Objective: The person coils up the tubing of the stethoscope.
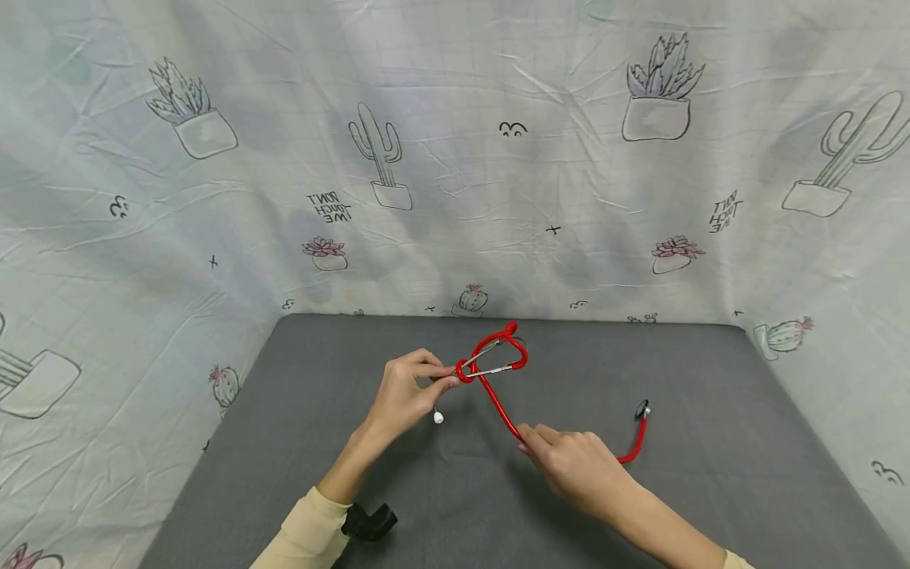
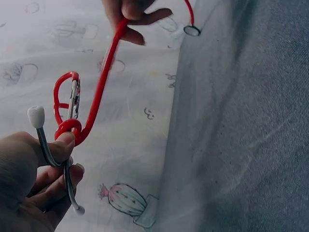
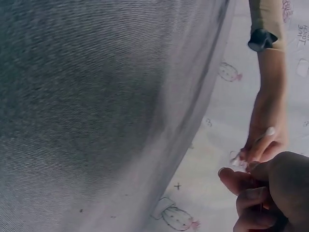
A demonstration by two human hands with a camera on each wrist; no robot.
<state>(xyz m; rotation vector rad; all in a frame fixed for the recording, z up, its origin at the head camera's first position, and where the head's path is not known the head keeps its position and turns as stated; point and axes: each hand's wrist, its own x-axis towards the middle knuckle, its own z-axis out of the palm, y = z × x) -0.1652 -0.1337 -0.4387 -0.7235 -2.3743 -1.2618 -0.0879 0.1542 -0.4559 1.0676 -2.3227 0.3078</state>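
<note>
A red stethoscope (image 1: 501, 405) is stretched between both hands above the grey table. My left hand (image 1: 408, 393) pinches its metal ear tubes (image 2: 68, 181) beside a loop of red tubing (image 2: 67, 127) wound around them. One white ear tip (image 1: 438, 417) hangs below the left fingers. Past that loop, the tubing curves around to a rounded red end (image 1: 511, 326). My right hand (image 1: 579, 466) grips the tubing farther along, fingers curled around it. Out of the right hand's far side comes the tail with the chest piece (image 1: 643, 409). In the right wrist view the held tubing is mostly hidden by fingers.
The grey cloth-covered table (image 1: 341, 348) spreads beneath the hands. A pale curtain (image 1: 455, 182) printed with cacti and potted plants surrounds it at the back and sides. A black strap (image 1: 370, 523) sits at the left sleeve.
</note>
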